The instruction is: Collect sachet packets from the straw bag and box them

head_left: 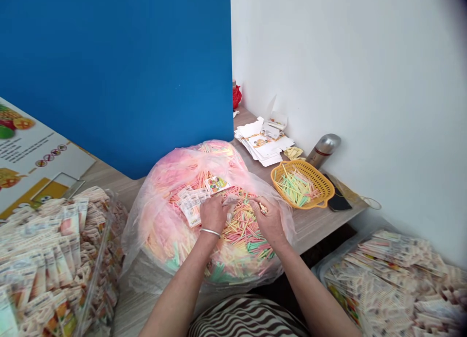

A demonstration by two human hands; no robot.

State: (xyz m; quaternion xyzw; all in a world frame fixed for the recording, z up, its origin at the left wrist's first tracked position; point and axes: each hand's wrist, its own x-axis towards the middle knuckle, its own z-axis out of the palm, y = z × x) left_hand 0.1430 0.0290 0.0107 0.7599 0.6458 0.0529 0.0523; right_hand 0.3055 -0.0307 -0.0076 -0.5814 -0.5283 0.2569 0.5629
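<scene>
A large clear plastic bag (160,220) full of coloured sticks lies on the wooden table (321,220) in front of me. My left hand (212,213), a bangle on its wrist, is closed on a clear plastic sleeve at the bag's open top, beside a small stack of printed packets (195,201). My right hand (269,219) is just to its right, fingers pinched on a few pale sticks above the loose pile of sticks (244,230).
A yellow basket (321,181) holding green and pink sticks stands to the right, with a metal flask (323,150) and a dark phone (337,201) behind it. Flat printed cartons (262,142) lie by the white wall. Heaps of filled packets sit at left (51,259) and right (394,283). A blue panel (116,74) rises behind.
</scene>
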